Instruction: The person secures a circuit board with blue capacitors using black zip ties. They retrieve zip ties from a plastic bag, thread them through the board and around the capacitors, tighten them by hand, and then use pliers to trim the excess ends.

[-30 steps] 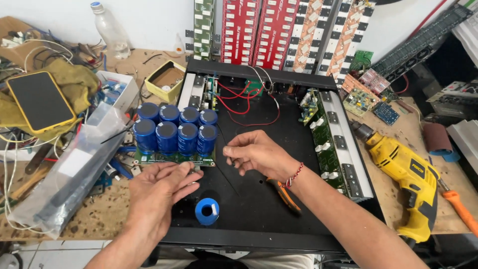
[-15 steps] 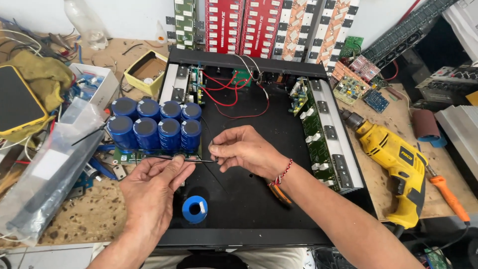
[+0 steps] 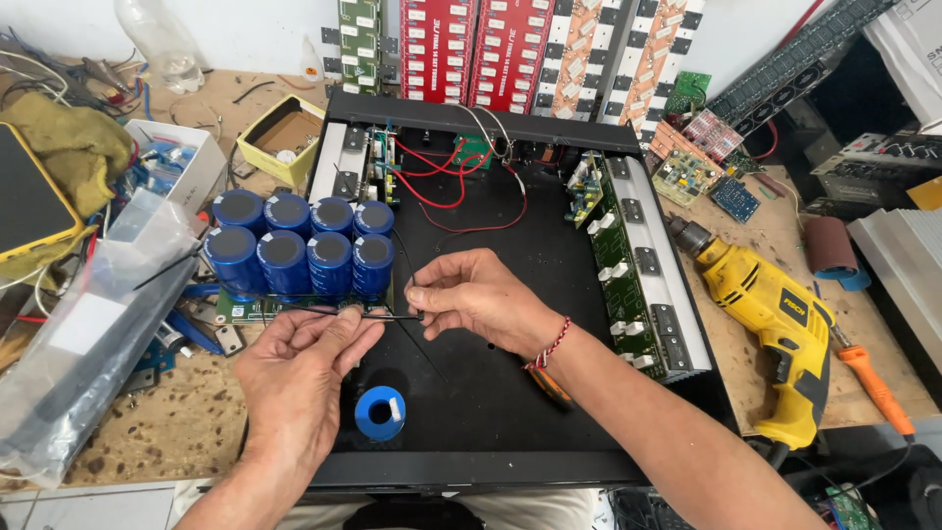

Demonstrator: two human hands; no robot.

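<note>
Both hands have drawn closer together since the earlier frame, and the view has shifted down and left. Left hand (image 3: 304, 368) and right hand (image 3: 481, 299), each grip pinched shut, hold a thin black cable tie (image 3: 378, 315) level at frame centre, over the open black chassis (image 3: 510, 393), just beside the blue capacitors (image 3: 294, 250). Risk: the thin tie may slip from the fingertips and drop near the blue solder spool (image 3: 380, 412).
</note>
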